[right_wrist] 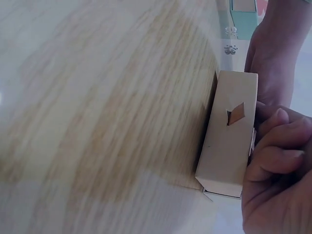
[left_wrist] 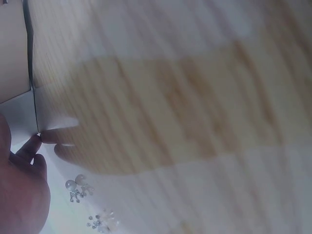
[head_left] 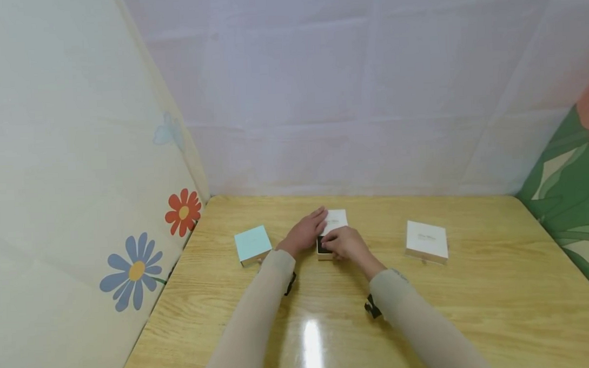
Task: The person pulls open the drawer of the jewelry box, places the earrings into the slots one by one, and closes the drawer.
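A white drawer box (head_left: 336, 219) lies in the middle of the table, with its drawer (right_wrist: 229, 131) pulled out toward me. The drawer's front has a diamond-shaped cutout, and its inside (head_left: 321, 247) is dark. My left hand (head_left: 306, 233) rests along the box's left side with extended fingers; a fingertip touches the box near the table in the left wrist view. Over the open drawer is my right hand (head_left: 346, 243), its fingers (right_wrist: 280, 146) bent close together. Whatever might be between those fingertips is hidden.
A light-blue box (head_left: 253, 243) stands left of my left hand, and another white box (head_left: 426, 240) stands to the right. Two small pearl-and-rhinestone pieces, one a pearl piece (left_wrist: 78, 186) and one a clear-stone piece (left_wrist: 101, 222), lie on the table near the light-blue box.
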A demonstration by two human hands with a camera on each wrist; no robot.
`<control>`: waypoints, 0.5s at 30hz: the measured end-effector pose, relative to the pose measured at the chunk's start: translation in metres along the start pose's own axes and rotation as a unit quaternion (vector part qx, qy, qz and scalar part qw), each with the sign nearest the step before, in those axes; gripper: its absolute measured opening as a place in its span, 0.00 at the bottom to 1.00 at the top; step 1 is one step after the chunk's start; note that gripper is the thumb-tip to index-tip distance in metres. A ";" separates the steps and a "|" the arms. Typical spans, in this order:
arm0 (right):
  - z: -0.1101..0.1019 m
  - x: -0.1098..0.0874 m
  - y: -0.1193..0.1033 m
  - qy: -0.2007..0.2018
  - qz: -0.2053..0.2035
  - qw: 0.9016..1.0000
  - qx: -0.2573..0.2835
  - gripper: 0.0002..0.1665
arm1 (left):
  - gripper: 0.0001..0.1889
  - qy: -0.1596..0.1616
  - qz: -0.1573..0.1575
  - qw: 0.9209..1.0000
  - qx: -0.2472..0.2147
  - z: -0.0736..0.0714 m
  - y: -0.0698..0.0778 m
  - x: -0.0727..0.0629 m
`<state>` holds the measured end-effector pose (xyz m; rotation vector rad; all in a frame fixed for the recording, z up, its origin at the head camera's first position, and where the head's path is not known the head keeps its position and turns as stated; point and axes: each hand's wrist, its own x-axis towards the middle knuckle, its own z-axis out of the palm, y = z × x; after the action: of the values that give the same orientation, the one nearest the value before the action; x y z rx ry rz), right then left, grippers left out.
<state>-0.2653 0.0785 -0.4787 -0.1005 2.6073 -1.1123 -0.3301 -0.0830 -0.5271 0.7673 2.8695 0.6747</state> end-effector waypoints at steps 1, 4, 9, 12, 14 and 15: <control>-0.001 0.000 0.000 -0.003 0.006 1.000 0.004 0.10 | 0.28 -0.002 0.000 1.000 0.001 0.000 0.000 0.000; -0.002 0.001 0.000 -0.011 0.015 1.000 0.009 0.10 | 0.28 -0.004 0.004 1.000 -0.003 -0.002 0.002 -0.001; -0.005 0.003 0.001 -0.018 0.012 1.000 0.020 0.09 | 0.28 0.000 0.009 1.000 0.001 -0.001 -0.001 0.000; -0.006 0.003 0.002 -0.017 0.011 0.999 0.031 0.09 | 0.28 0.004 0.008 1.000 0.000 0.001 -0.002 0.000; -0.006 0.003 0.002 -0.016 0.010 0.999 0.028 0.09 | 0.28 0.004 0.007 1.000 -0.007 0.000 -0.001 0.000; -0.006 0.003 0.002 -0.015 0.010 0.999 0.026 0.09 | 0.28 0.004 0.007 1.000 -0.006 0.000 -0.002 0.000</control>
<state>-0.2698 0.0839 -0.4768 -0.0795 2.5453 -1.1627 -0.3312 -0.0841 -0.5274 0.7843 2.8665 0.6980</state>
